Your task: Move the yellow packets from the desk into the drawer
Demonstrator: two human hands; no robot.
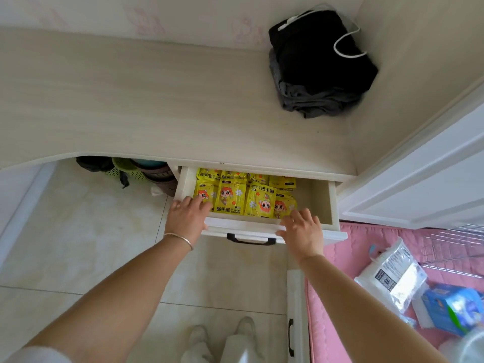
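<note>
Several yellow packets [237, 195] with a cartoon face lie side by side in the open white drawer [328, 203] under the desk top [157, 106]. My left hand [187, 217] rests over the drawer's front left corner, fingers extended onto the leftmost packet. At the front edge of the drawer, my right hand [303, 230] has its fingers spread and touching the rightmost packet. Neither hand grips anything. The drawer's dark handle [250, 240] shows between my wrists. No yellow packet is visible on the desk top.
Folded dark clothes [319, 66] with a white cord sit at the desk's back right. Green and brown baskets [146, 172] stand under the desk. A pink mattress [366, 258] with plastic bags [392, 281] lies right. A white door [419, 179] stands beside the drawer.
</note>
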